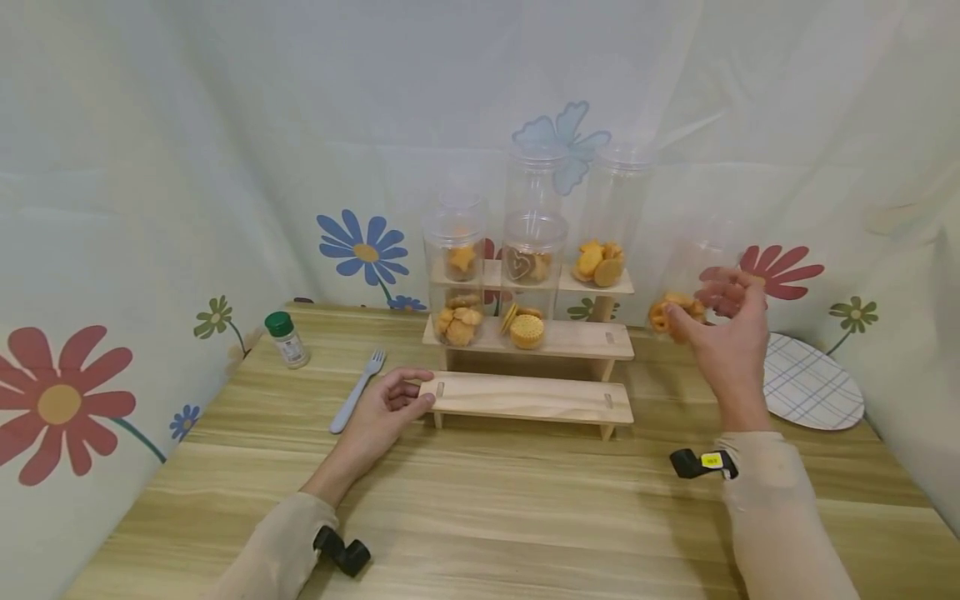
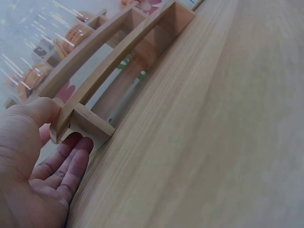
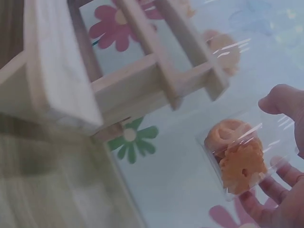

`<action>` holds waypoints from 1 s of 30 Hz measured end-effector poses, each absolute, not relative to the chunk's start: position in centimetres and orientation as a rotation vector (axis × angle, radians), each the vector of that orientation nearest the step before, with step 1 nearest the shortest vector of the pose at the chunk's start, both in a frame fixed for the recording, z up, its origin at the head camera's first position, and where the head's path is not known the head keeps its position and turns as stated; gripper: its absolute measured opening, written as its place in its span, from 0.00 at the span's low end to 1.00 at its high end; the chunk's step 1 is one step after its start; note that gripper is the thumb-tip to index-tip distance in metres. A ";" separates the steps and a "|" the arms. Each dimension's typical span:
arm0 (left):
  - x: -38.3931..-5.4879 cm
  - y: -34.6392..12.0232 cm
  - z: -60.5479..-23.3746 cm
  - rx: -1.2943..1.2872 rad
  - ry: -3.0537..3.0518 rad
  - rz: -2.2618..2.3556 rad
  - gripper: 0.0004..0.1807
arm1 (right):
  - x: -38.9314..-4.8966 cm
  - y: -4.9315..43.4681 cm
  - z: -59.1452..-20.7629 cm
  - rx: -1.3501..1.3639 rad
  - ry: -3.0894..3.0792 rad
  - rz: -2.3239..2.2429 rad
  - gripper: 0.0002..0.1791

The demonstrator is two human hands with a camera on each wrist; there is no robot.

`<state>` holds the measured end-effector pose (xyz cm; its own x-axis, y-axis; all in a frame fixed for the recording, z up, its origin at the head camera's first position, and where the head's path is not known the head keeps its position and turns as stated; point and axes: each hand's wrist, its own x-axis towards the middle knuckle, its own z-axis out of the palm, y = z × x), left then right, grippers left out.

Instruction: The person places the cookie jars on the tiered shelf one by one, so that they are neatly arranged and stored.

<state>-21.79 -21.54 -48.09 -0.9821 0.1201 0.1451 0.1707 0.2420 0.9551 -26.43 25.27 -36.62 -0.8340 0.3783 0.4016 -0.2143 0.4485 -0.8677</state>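
My right hand [image 1: 729, 337] grips a clear lidded jar [image 1: 693, 265] holding ring-shaped and scalloped cookies [image 3: 242, 164]. It holds the jar up to the right of a three-tier wooden display stand [image 1: 525, 396]. At the left end of the lowest step, my left hand [image 1: 386, 410] grips the board, thumb on its end and fingers curled below. Two jars of cookies stand on the middle step: a left jar [image 1: 456, 287] and a right jar [image 1: 534, 292]. Behind them on the top step are several more jars, including a tall one [image 1: 611, 212] with cookies at its bottom.
A pale blue fork [image 1: 358, 392] lies left of the stand, near a green-capped shaker [image 1: 287, 340]. On the right, a checked plate [image 1: 813, 383] lies partly behind my right hand. A flowered curtain [image 1: 247, 167] hangs behind the wooden table [image 1: 480, 517].
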 end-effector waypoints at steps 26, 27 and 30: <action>-21.9 -21.6 -48.2 -0.306 -2.435 -1.889 0.21 | -24.1 22.4 -33.2 0.055 -2.185 1.407 0.46; -21.9 -21.6 -48.2 -0.305 -2.435 -1.889 0.21 | -24.0 22.2 -33.2 0.067 -2.185 1.415 0.46; -21.9 -21.6 -48.3 -0.302 -2.439 -1.885 0.20 | -24.0 21.6 -33.3 0.116 -2.180 1.446 0.46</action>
<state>-21.95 -21.62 -48.26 -0.9800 0.1261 0.1538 0.1807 0.2406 0.9536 -24.00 21.57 -33.29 -0.8629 0.2068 0.4611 -0.3444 0.4270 -0.8361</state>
